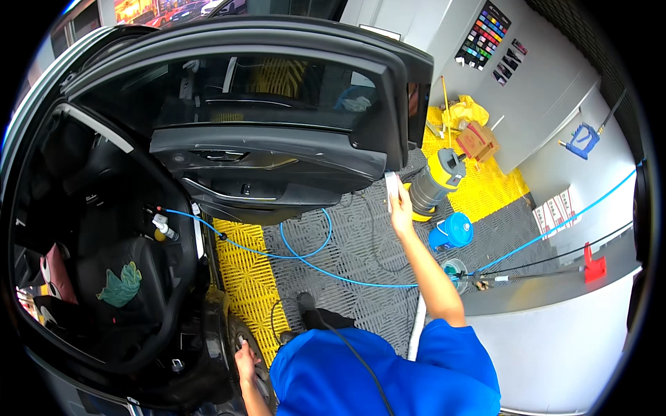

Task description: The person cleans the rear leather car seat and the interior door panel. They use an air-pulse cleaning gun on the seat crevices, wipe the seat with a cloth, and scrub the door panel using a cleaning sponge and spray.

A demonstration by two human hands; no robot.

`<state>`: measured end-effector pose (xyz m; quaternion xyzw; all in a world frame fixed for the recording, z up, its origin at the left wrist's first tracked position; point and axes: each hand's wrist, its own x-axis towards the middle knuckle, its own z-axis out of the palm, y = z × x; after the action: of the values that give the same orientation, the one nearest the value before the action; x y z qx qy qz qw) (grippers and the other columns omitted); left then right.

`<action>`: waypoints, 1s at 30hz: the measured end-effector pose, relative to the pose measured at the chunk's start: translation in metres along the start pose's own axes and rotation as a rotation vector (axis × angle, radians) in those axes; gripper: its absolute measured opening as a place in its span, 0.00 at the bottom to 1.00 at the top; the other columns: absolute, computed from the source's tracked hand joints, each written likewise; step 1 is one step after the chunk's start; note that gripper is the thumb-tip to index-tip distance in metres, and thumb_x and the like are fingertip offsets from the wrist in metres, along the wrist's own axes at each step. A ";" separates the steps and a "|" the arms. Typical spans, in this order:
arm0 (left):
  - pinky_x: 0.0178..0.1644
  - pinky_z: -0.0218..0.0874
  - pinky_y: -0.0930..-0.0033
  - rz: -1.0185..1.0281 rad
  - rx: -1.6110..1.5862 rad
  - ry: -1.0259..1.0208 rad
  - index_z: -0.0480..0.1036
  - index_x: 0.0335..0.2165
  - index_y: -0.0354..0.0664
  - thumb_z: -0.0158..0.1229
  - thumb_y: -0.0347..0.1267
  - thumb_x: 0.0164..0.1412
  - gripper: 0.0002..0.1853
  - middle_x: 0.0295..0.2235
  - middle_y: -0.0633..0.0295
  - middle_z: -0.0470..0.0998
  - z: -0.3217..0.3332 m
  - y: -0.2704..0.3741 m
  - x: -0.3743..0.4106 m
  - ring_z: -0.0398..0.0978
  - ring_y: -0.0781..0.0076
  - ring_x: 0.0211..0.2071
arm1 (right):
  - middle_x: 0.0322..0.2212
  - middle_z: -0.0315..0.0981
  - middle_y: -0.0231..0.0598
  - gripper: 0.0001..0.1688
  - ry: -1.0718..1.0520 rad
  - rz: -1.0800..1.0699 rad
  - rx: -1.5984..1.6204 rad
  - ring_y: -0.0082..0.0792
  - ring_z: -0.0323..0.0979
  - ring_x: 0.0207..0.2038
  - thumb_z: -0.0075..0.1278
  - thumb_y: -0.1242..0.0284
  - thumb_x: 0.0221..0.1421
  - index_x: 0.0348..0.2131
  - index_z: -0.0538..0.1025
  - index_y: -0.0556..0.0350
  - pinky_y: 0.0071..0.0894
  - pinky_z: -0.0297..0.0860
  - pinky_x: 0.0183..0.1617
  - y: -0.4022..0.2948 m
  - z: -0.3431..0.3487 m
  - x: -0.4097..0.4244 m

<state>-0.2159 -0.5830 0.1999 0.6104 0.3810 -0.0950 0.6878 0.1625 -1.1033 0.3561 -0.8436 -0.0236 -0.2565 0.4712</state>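
Note:
My right hand (401, 214) reaches forward and grips a slim white block-like object (391, 188), perhaps a brush or sponge. Its upper end is at the lower outer edge of the open black car door (270, 151); whether they touch is unclear. Low in the picture, my left hand (246, 360) hangs beside the car's wheel (263, 382), thumb apart, with nothing visible in it. Inside the car, a green cloth (120, 285) lies on the black seat (91, 244). A spray bottle (165, 228) stands near the door opening.
A blue hose (343, 281) loops across the grey and yellow floor grating (244, 249). Right of my arm stand a yellow-and-black vacuum (439, 179), a blue bucket (442, 234) and a clear bucket (453, 268). A cardboard box (477, 141) sits by the wall.

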 end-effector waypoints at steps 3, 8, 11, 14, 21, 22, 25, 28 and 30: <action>0.23 0.61 0.71 0.044 0.041 0.001 0.58 0.15 0.52 0.47 0.53 0.75 0.32 0.12 0.74 0.56 0.001 0.028 -0.001 0.55 0.80 0.13 | 0.64 0.66 0.43 0.28 0.165 0.052 0.287 0.35 0.63 0.65 0.45 0.70 0.74 0.67 0.65 0.64 0.34 0.57 0.70 0.003 0.047 0.010; 0.22 0.59 0.71 0.035 -0.022 0.064 0.58 0.16 0.53 0.47 0.52 0.75 0.31 0.13 0.74 0.56 -0.003 0.032 0.012 0.55 0.80 0.14 | 0.57 0.71 0.37 0.25 0.386 0.171 0.505 0.31 0.68 0.58 0.43 0.66 0.76 0.64 0.69 0.62 0.32 0.62 0.64 0.020 0.098 0.011; 0.22 0.59 0.70 0.028 0.021 0.024 0.57 0.15 0.52 0.47 0.51 0.76 0.32 0.12 0.72 0.57 0.004 0.038 0.007 0.55 0.78 0.14 | 0.49 0.76 0.31 0.21 0.379 0.438 0.731 0.26 0.71 0.50 0.44 0.66 0.76 0.60 0.73 0.58 0.28 0.66 0.56 0.027 0.134 -0.005; 0.22 0.59 0.69 -0.025 0.055 0.013 0.57 0.15 0.52 0.47 0.51 0.76 0.32 0.12 0.71 0.57 0.020 0.040 0.009 0.56 0.77 0.13 | 0.51 0.76 0.31 0.24 0.319 0.670 0.807 0.28 0.73 0.50 0.47 0.61 0.74 0.62 0.70 0.51 0.34 0.70 0.54 0.090 0.168 -0.016; 0.23 0.61 0.68 -0.028 -0.035 0.125 0.59 0.15 0.52 0.49 0.53 0.75 0.33 0.13 0.72 0.57 0.035 0.038 0.010 0.56 0.77 0.14 | 0.60 0.66 0.48 0.32 -0.225 -0.112 -0.615 0.51 0.67 0.58 0.62 0.72 0.53 0.58 0.75 0.45 0.54 0.61 0.63 0.040 0.103 -0.040; 0.24 0.61 0.69 -0.053 -0.029 0.134 0.59 0.15 0.52 0.49 0.53 0.75 0.33 0.13 0.72 0.58 0.040 0.035 0.013 0.57 0.78 0.14 | 0.60 0.67 0.46 0.32 -0.337 -0.422 -0.676 0.50 0.67 0.59 0.61 0.72 0.53 0.57 0.75 0.45 0.55 0.62 0.63 0.029 0.079 -0.029; 0.23 0.56 0.68 -0.047 -0.062 0.164 0.61 0.15 0.51 0.49 0.53 0.75 0.33 0.13 0.72 0.60 0.051 0.011 0.021 0.58 0.79 0.15 | 0.61 0.68 0.44 0.28 -0.580 -1.025 -0.886 0.48 0.67 0.60 0.55 0.70 0.55 0.56 0.76 0.48 0.55 0.63 0.63 0.000 0.042 0.025; 0.22 0.53 0.69 -0.017 -0.014 0.188 0.61 0.14 0.49 0.48 0.52 0.75 0.33 0.12 0.71 0.60 0.062 0.002 0.032 0.58 0.79 0.15 | 0.58 0.69 0.48 0.26 -0.823 -1.507 -1.208 0.46 0.65 0.61 0.50 0.66 0.57 0.51 0.80 0.59 0.49 0.61 0.67 -0.048 0.047 0.083; 0.22 0.53 0.69 0.045 -0.002 0.187 0.60 0.14 0.48 0.48 0.52 0.76 0.34 0.12 0.71 0.59 0.077 0.007 0.041 0.58 0.80 0.15 | 0.55 0.70 0.44 0.26 -1.038 -1.737 -1.368 0.46 0.62 0.62 0.49 0.62 0.58 0.50 0.82 0.58 0.49 0.56 0.69 -0.064 0.062 0.105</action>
<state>-0.1518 -0.6373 0.1762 0.6245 0.4300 -0.0218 0.6516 0.2613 -1.0394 0.4276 -0.6236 -0.6248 -0.0784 -0.4632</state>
